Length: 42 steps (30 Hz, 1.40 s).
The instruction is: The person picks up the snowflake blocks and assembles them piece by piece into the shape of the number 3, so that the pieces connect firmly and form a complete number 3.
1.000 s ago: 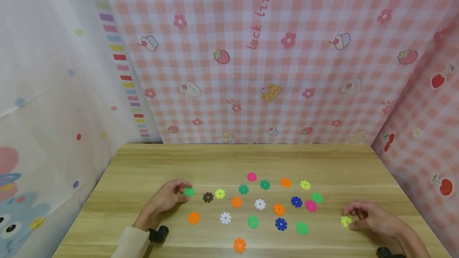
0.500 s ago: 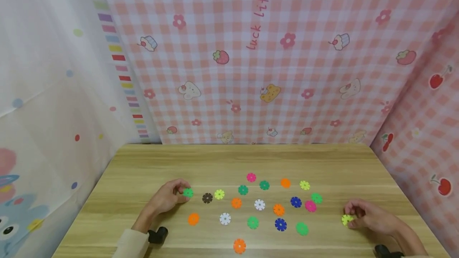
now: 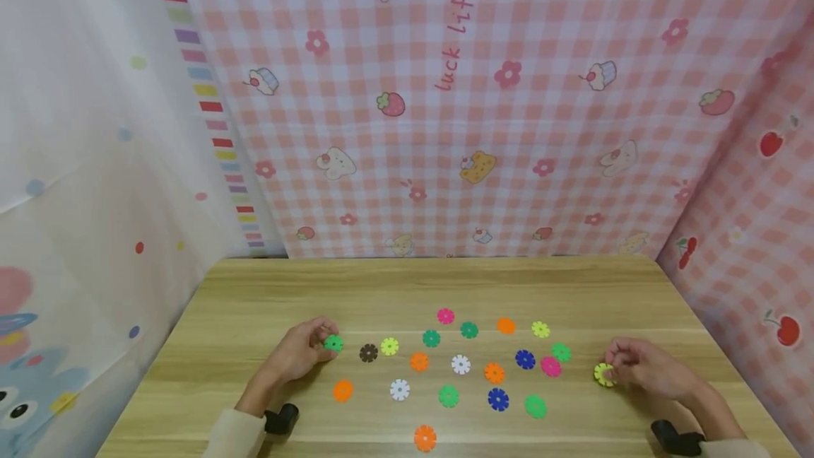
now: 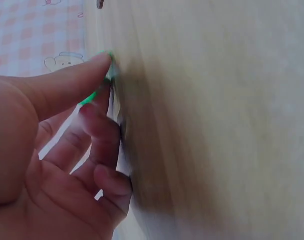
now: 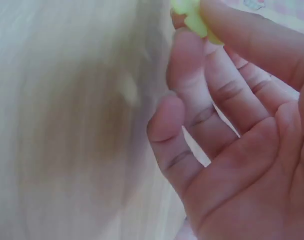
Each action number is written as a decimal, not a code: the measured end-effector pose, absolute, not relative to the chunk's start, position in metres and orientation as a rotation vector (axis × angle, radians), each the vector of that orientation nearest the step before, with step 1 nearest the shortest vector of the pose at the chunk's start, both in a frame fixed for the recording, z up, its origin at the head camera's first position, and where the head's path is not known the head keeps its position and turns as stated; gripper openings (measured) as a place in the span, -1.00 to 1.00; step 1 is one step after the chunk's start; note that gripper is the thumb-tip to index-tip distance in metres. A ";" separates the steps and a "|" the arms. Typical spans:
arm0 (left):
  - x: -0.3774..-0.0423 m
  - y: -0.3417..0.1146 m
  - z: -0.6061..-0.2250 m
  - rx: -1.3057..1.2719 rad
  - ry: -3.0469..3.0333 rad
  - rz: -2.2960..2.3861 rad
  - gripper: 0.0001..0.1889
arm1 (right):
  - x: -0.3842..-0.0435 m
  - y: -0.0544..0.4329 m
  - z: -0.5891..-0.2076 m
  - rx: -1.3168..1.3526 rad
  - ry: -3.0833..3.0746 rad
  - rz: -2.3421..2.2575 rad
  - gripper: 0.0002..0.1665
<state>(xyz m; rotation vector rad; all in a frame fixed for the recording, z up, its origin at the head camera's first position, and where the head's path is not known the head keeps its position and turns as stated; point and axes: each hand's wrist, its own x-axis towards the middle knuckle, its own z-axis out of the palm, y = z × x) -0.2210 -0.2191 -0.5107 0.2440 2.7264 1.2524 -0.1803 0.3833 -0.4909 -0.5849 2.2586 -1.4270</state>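
Observation:
At the left of the table, my left hand (image 3: 299, 350) pinches a green notched plastic disc (image 3: 333, 343) between thumb and fingers. In the left wrist view the thumb covers most of that disc (image 4: 88, 98), and the other fingers curl close to the wood. My right hand (image 3: 651, 367), over at the right, holds a yellow notched disc (image 3: 603, 374) by its edge. The right wrist view has this yellow disc (image 5: 194, 20) gripped between thumb and fingertips, with the remaining fingers loosely bent. A brown disc (image 3: 368, 353) lies just right of the left hand.
Several more discs lie scattered flat across the middle of the wooden table (image 3: 267, 288), among them a white one (image 3: 399, 390), a blue one (image 3: 498, 399), a pink one (image 3: 551, 366) and an orange one (image 3: 425, 438). A checked pink curtain (image 3: 432, 126) hangs behind the table.
My right hand has moved up and slightly left with the yellow disc, which is now tilted. The left hand stays in place with its green disc. The scattered discs have not moved.

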 end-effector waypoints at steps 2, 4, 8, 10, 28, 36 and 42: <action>-0.222 -0.221 -0.511 0.247 2.738 1.252 -0.72 | -0.181 0.377 -0.487 -0.520 2.284 -1.423 -0.93; -0.222 -0.223 -0.510 0.254 2.748 1.251 -0.72 | -0.182 0.370 -0.482 -0.443 2.293 -1.444 -0.87; -0.223 -0.222 -0.507 0.292 2.750 1.261 -0.70 | -0.185 0.352 -0.473 -0.322 2.293 -1.516 -0.78; -0.223 -0.219 -0.504 0.314 2.732 1.291 -0.69 | -0.186 0.343 -0.469 -0.302 2.313 -1.552 -0.74; -0.222 -0.174 -0.480 0.545 2.509 1.504 -0.63 | -0.193 0.258 -0.453 -0.450 2.447 -1.711 -0.80; -0.218 -0.153 -0.472 0.483 2.438 1.555 -0.65 | -0.195 0.219 -0.450 -0.331 2.416 -1.813 -0.82; -0.216 -0.140 -0.465 0.466 2.380 1.603 -0.65 | -0.196 0.195 -0.448 -0.342 2.405 -1.823 -0.86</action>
